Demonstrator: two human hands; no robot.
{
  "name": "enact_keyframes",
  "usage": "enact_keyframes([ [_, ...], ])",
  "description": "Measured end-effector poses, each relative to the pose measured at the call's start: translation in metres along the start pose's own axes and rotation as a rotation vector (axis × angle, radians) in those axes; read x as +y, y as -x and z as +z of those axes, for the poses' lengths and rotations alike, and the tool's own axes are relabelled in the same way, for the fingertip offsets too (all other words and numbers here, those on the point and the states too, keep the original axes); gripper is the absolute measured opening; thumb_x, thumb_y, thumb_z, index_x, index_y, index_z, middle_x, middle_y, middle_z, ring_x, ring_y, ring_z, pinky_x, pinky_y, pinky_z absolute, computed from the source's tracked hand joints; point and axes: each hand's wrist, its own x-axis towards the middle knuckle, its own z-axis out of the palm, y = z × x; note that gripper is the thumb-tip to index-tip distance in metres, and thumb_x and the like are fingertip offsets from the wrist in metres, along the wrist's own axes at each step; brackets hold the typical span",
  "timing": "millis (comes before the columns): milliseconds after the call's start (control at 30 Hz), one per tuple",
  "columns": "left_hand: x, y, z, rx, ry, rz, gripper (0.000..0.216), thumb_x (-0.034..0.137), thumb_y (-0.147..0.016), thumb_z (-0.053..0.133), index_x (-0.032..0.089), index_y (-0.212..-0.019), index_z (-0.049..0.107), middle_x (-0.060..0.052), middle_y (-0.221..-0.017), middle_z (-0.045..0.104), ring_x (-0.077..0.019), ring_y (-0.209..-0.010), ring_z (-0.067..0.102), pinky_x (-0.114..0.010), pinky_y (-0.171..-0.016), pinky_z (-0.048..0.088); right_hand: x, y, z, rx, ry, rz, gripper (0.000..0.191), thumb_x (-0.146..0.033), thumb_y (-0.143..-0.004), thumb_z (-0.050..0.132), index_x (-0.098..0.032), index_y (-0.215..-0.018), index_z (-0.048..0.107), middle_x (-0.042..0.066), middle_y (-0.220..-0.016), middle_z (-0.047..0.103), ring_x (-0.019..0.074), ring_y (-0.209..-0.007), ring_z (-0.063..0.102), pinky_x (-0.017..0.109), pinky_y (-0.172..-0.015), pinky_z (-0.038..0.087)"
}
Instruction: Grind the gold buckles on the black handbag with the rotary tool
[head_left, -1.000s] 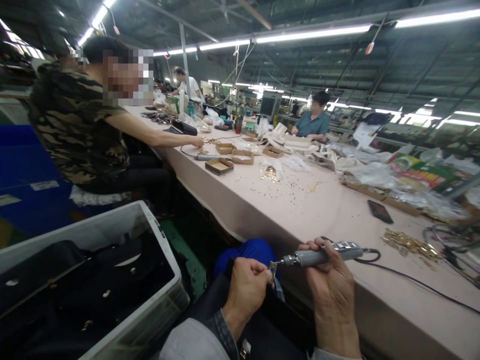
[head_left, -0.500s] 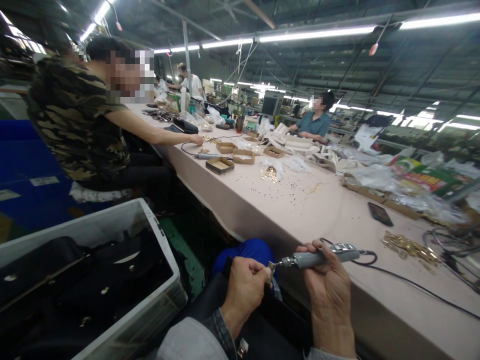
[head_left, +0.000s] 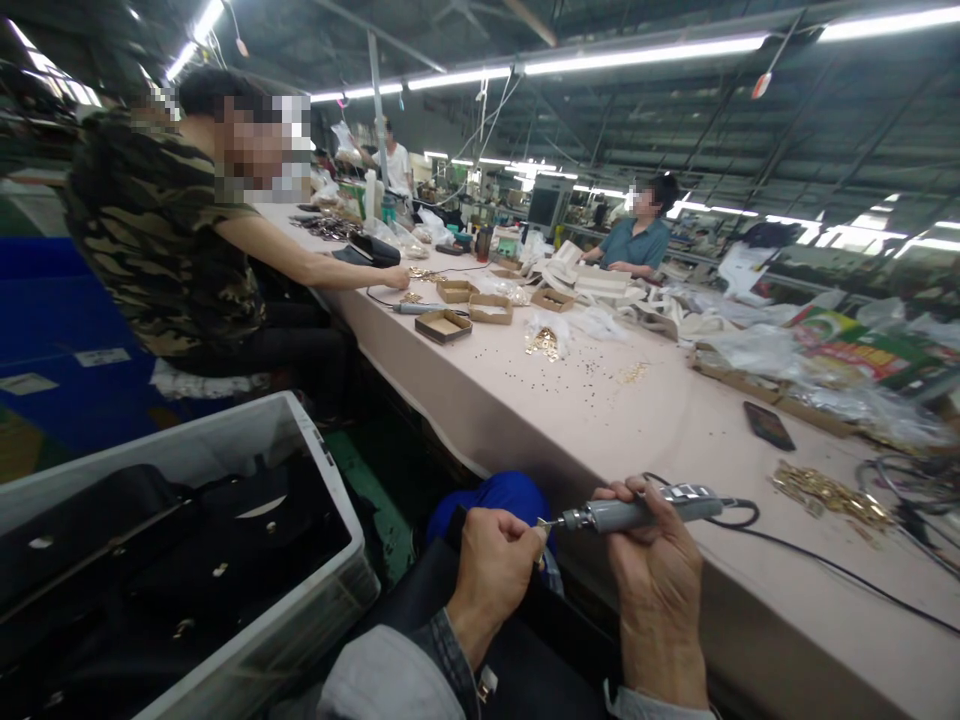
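Observation:
My right hand (head_left: 651, 560) is wrapped round a grey corded electric screwdriver (head_left: 622, 514), its bit pointing left. The bit's tip meets a small gold metal clasp piece (head_left: 541, 540), pinched between the thumb and fingers of my left hand (head_left: 496, 562). Whether a screw sits at the tip is too small to tell. Below my hands, black leather-like material (head_left: 525, 665) lies across my lap, with a small metal fitting (head_left: 487, 683) on it.
A grey bin (head_left: 341, 500) of black bag pieces stands at my left. On the pink-covered table (head_left: 480, 400) lie a gold hardware pile (head_left: 829, 495), a phone (head_left: 769, 426), cardboard trays (head_left: 444, 327) and scattered screws. A co-worker in camouflage (head_left: 150, 230) reaches over the table; another person (head_left: 637, 240) sits opposite.
The gold piece has turned slightly in my left hand's pinch, against the screwdriver's bit. My view has shifted a little; a distant person in white now lifts a plastic bag.

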Motion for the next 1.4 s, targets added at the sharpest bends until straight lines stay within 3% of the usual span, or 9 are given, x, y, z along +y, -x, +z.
enact_keyframes([
  [833,0.006,0.004,-0.002,0.032,0.006,-0.008,0.025,0.031,-0.076,0.069,0.017,-0.056,0.073,-0.006,-0.055,0.073,-0.015,-0.048,0.059,-0.025,-0.049,0.037,0.0,0.005,-0.001,-0.077,0.014,-0.044,0.026,-0.009,-0.074,0.081,-0.015,-0.091,0.062,-0.002,-0.087,0.059,0.0111,-0.077,0.057,0.03,-0.074,0.058],
  [1233,0.003,0.005,-0.002,0.045,0.01,0.033,0.027,0.032,-0.076,0.07,0.018,-0.054,0.072,-0.006,-0.055,0.073,-0.0156,-0.049,0.061,-0.025,-0.05,0.038,0.0,0.018,0.011,-0.101,0.138,-0.163,0.034,-0.013,-0.073,0.087,-0.018,-0.096,0.063,-0.003,-0.086,0.059,0.0112,-0.077,0.059,0.03,-0.077,0.057],
  [1400,0.002,0.007,0.0,0.042,-0.025,0.066,0.026,0.031,-0.078,0.068,0.018,-0.056,0.072,-0.006,-0.057,0.073,-0.0171,-0.052,0.065,-0.026,-0.053,0.041,0.004,0.03,0.03,-0.109,0.224,-0.321,0.037,-0.014,-0.07,0.089,-0.019,-0.094,0.062,-0.004,-0.08,0.06,0.0137,-0.075,0.06,0.03,-0.071,0.057],
])
